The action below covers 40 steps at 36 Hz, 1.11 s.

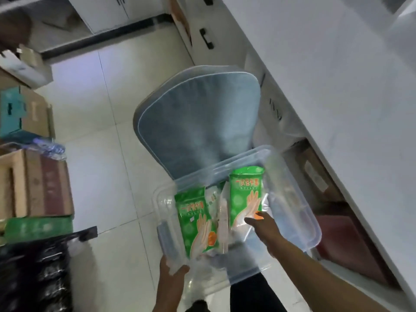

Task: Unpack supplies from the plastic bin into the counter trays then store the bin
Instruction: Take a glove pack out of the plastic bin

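Item: clear plastic bin [297,221], lid off, held over a blue seat cushion [198,122] beside the white bench [337,91]. The bin is carried at its near left corner by the left hand [171,273], whose fingers are closed around the rim. Contents: two green packets printed with a hand outline, apparently disposable gloves, plus some clear wrapping between them that is too blurred to identify. One green packet [198,224] lies against the bin's left wall; the other green packet [246,194] stands nearer the bin's middle, with the right hand [263,224] reaching in, its fingers extended and touching the packet's lower edge, not yet seen to be closed on it. The counter trays are not in view. Surroundings: cardboard boxes [38,181] and a black bag [38,273] on the tiled floor, well to the left of the bin. Step in hand, as judged: lifting the middle packet out. It is best done by pinching the packet firmly at its lower edge, since the film looks slippery, and drawing it straight up clear of the wrapping. The bin should be kept level by the left hand, as a one-corner hold could let it tip.
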Tool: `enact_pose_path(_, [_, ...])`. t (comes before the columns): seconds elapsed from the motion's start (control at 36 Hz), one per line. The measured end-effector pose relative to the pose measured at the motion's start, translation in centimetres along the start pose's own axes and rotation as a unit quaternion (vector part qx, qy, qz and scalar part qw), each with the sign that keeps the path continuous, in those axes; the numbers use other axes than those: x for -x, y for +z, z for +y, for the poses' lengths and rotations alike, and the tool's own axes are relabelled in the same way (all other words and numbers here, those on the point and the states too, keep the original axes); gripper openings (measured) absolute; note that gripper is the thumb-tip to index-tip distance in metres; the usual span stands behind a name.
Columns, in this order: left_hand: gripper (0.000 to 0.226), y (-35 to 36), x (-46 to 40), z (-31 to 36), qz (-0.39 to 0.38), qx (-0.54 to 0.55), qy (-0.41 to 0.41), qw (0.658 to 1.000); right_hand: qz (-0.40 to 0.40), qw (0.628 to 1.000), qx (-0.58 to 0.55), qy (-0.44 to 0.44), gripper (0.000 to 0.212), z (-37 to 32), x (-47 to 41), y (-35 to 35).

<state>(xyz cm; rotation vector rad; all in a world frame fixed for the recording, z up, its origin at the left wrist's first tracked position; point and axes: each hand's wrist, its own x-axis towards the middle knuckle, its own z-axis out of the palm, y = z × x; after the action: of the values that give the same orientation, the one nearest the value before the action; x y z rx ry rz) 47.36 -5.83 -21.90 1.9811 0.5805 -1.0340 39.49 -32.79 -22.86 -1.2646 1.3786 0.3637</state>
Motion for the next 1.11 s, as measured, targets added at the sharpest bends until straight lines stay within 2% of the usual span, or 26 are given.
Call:
enact_pose_path(0.08, [0.079,0.8,-0.1,0.0,0.039,0.016,-0.016,0.999,0.011,0.999,-0.01,0.049,0.073,-0.4,-5.6,-0.3])
enact_pose_path(0.14, [0.08,1.2,0.0,0.0,0.065,0.039,-0.027,0.997,0.027,0.997,-0.01,0.067,0.086,-0.8,-8.6,-0.4])
enact_pose_path(0.22, [0.079,1.6,-0.1,-0.4,0.08,0.059,-0.053,0.994,0.054,0.995,-0.021,0.075,0.09,-1.6,-12.4,0.0])
enact_pose_path(0.42, [0.078,1.9,0.5,-0.2,0.088,0.064,-0.066,0.992,0.091,0.993,-0.006,0.076,0.068,-1.8,-17.2,1.5])
enact_pose_path(0.53, [0.074,1.7,0.9,0.2,0.087,0.078,-0.067,0.991,0.139,0.986,0.024,0.09,0.066,-1.4,-17.8,1.5])
enact_pose_path(0.61, [0.073,1.6,1.2,0.3,0.081,0.083,-0.071,0.991,0.14,0.985,0.062,0.079,0.056,-1.7,-17.4,1.6])
enact_pose_path(0.75, [0.069,1.3,1.6,-0.2,0.083,0.099,-0.067,0.989,0.131,0.988,0.035,0.077,0.069,-1.6,-17.0,1.5])
enact_pose_path(0.86, [0.061,1.1,2.3,-0.4,0.098,0.115,-0.061,0.987,0.118,0.99,0.036,0.062,0.033,-2.1,-15.9,1.0])
enact_pose_path(0.92, [0.053,1.0,3.2,-0.4,0.125,0.105,-0.043,0.986,0.113,0.992,0.02,0.045,0.033,-2.0,-14.9,0.7])
enact_pose_path(1.0, [0.042,1.1,5.0,0.1,0.158,0.068,0.054,0.984,0.105,0.994,-0.015,0.004,0.038,-2.1,-12.3,0.3])
enact_pose_path(1.11, [0.039,0.9,7.3,1.2,0.072,0.031,0.13,0.988,0.109,0.989,0.031,-0.092,0.035,-2.3,-6.9,-0.3])
